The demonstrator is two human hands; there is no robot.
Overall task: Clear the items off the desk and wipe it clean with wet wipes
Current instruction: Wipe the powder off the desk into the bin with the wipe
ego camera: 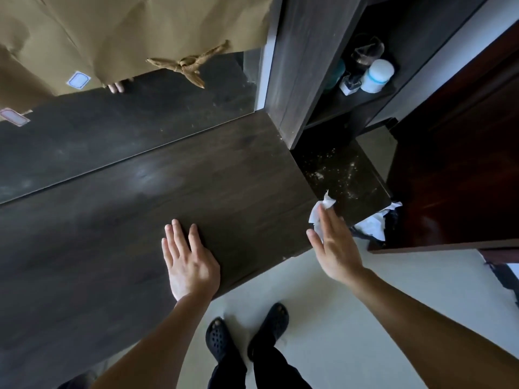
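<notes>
Wet wipe (pixel 325 204) is peeking out, half hidden, behind the straight fingers of the right hand (pixel 335 248), while the left hand (pixel 191 262) is resting flat, fingers spread, on the table (pixel 238 178).

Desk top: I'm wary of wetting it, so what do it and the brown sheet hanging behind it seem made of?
Desk top: dark wood or wood-look laminate, matte; grain streaks show, which one is unclear. Sheet: brown kraft-like paper, matte, with sharp creases and stuck labels.
</notes>
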